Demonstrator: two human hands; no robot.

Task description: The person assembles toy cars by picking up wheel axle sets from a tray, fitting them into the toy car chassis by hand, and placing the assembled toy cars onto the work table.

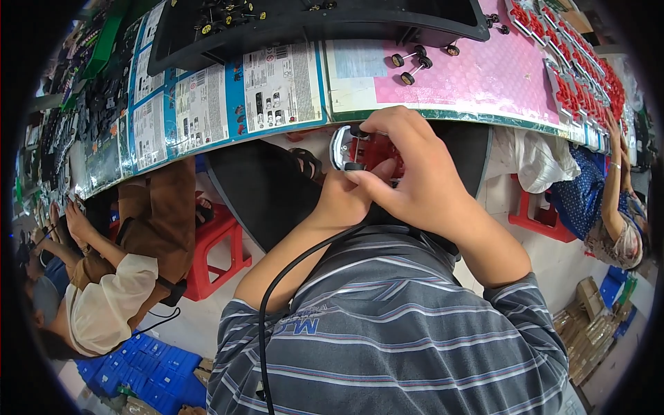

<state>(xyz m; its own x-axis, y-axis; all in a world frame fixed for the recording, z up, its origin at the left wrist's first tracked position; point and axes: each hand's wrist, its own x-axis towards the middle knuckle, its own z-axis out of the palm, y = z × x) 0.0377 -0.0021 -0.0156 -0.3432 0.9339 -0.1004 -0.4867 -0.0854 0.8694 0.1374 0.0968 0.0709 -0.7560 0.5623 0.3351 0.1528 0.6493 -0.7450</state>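
A small toy car with a red underside and a silver end is held above my lap, just off the table's near edge. Two black wheels show at its silver end, with an axle between them. My left hand grips the car from below, its fingers mostly hidden behind the car and the other hand. My right hand is closed over it, index finger at the far wheel and thumb at the near wheel. Beyond, loose wheel-and-axle sets lie on the pink part of the table.
A long black tray holding more wheel sets spans the table's far side. Racks of red parts stand at the right. People sit working to the left and right, by red stools. A black cable crosses my left arm.
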